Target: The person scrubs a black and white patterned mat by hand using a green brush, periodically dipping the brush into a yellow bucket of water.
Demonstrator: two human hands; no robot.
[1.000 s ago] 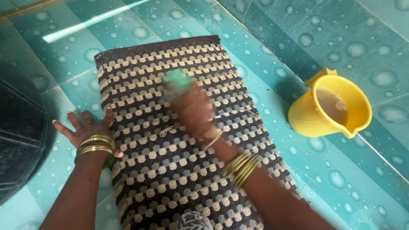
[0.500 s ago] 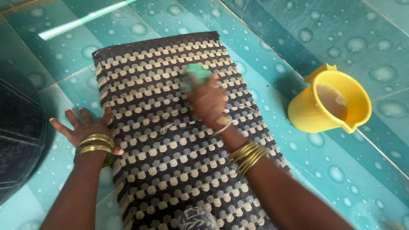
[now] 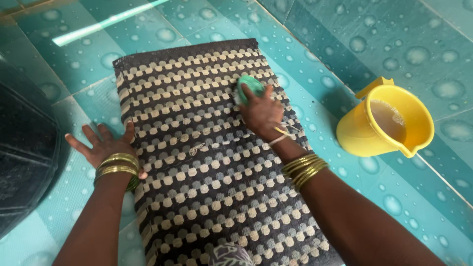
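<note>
On the wet turquoise tiled floor (image 3: pixel 345 29) lies a woven mat (image 3: pixel 207 177) patterned in black and beige blocks, running lengthwise away from the person and tilted a little to the right. Near the mat's far right part, the right hand (image 3: pixel 262 113) presses down on a green scrubbing brush (image 3: pixel 249 86), its fingers (image 3: pixel 268 93) curled over the top of the brush and grasping it, so that only the front of the brush shows past the knuckles. A thin pale band circles that wrist, and a stack of gold bangles (image 3: pixel 304 170) sits further up the forearm. The left hand (image 3: pixel 104 145) rests flat at the mat's left edge, fingers (image 3: pixel 79 144) spread wide and released on the tiles, holding nothing, with the thumb reaching onto the mat's border; more gold bangles (image 3: pixel 117 165) ring this wrist. To the right of the mat, apart from it, stands a yellow plastic jug (image 3: pixel 389 130) with a spout and handle, partly filled with cloudy water. At the left edge of the view a large dark container (image 3: pixel 24 148) stands on the floor, close to the left hand but not touching it. A scrap of patterned cloth (image 3: pixel 229 255) shows at the bottom edge, over the near end of the mat.
</note>
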